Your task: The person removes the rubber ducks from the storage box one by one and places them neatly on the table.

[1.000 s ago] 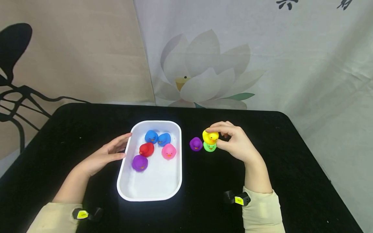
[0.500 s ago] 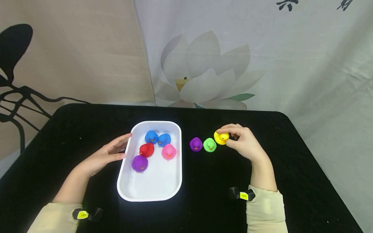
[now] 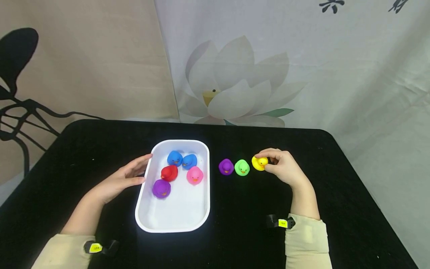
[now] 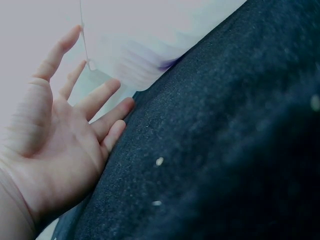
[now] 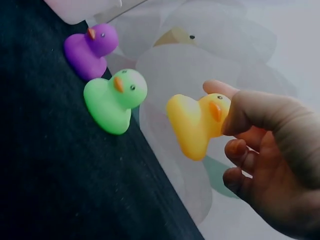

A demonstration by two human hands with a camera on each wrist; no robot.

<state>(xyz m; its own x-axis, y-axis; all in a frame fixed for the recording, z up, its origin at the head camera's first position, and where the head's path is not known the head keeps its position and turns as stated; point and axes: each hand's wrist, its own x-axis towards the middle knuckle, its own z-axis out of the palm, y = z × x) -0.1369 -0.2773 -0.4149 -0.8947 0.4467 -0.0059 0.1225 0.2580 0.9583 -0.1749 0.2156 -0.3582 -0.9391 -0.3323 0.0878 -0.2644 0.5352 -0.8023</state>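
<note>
My right hand (image 3: 284, 167) pinches a yellow rubber duck (image 3: 259, 163) between thumb and fingers. In the right wrist view the yellow duck (image 5: 192, 125) appears raised off the black cloth. Just left of it, a green duck (image 3: 242, 167) and a purple duck (image 3: 226, 167) stand side by side on the table. My left hand (image 3: 117, 180) touches the left rim of a white tray (image 3: 171, 225) with spread fingers. Inside the tray are two blue ducks (image 3: 174, 158), a red duck (image 3: 169, 173), a pink duck (image 3: 194, 175) and another purple duck (image 3: 161, 188).
A black cloth covers the table (image 3: 255, 246), which has rounded far corners. Behind it hangs a pale curtain (image 3: 352, 74) with a lotus print. A black chair (image 3: 16, 63) stands beyond the table at the far left.
My right hand has carried the yellow duck rightward, from over the green duck to a spot right of it. The left hand and the tray have stayed in place.
</note>
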